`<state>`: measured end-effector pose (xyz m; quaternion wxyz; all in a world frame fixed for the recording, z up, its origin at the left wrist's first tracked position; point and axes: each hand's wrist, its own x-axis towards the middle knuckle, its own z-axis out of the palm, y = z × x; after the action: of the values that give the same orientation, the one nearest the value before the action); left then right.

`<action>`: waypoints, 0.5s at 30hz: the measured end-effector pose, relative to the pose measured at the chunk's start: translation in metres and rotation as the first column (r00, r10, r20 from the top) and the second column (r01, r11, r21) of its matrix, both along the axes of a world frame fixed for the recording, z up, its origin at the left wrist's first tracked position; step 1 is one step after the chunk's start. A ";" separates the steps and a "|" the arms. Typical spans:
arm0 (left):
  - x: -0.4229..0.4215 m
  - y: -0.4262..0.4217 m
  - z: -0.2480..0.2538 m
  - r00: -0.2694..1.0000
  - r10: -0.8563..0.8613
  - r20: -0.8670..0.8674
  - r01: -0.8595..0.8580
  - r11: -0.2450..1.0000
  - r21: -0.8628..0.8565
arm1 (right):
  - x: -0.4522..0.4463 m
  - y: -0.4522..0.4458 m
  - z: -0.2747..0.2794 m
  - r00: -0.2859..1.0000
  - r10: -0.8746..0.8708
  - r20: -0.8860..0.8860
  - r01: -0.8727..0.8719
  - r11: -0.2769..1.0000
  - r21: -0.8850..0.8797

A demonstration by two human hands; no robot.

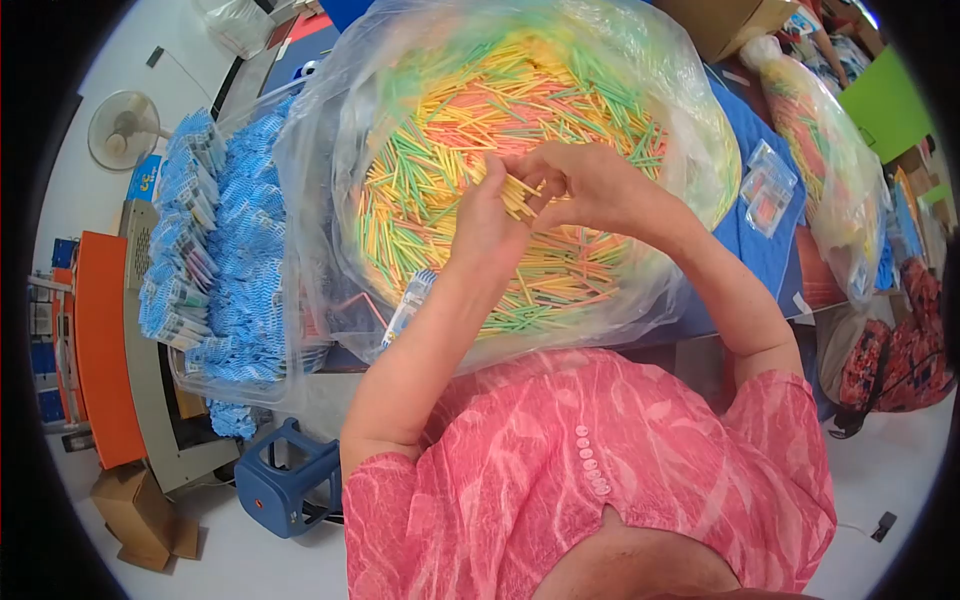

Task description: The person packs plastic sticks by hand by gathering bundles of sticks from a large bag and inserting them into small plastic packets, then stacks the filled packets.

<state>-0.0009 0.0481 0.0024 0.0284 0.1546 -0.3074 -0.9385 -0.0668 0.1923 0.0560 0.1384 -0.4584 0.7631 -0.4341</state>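
Note:
A small bundle of thin yellow sticks (518, 197) lies between my two hands, above a big open plastic bag (325, 190). My left hand (488, 218) is closed around the bundle, thumb pointing up. Curled in from the other side, my right hand (590, 185) has its fingers at the sticks' right ends; its palm side is partly hidden. Below both hands, the bag is full of loose short sticks (470, 110) in yellow, green and pink-orange. A small clear packet with blue print (408, 305) rests by the bag's near left edge, beside my left forearm.
Left of the bag, a clear plastic bin (290, 385) holds many blue-and-white printed packets (245, 230). On the right are a blue cloth (735, 235), a clear pack (768, 190) and another filled bag (815, 160). A blue stool (285, 480) stands on the floor.

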 end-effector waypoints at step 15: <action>0.029 0.001 0.029 0.948 -0.319 -0.019 0.299 0.906 -0.300 | -0.010 0.010 -0.015 0.998 -0.062 0.019 0.065 0.978 -0.199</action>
<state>0.0277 0.0491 0.0318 -0.0877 0.0663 -0.4625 -0.8798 -0.0767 0.2021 0.0412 0.0824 -0.4428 0.7289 -0.5156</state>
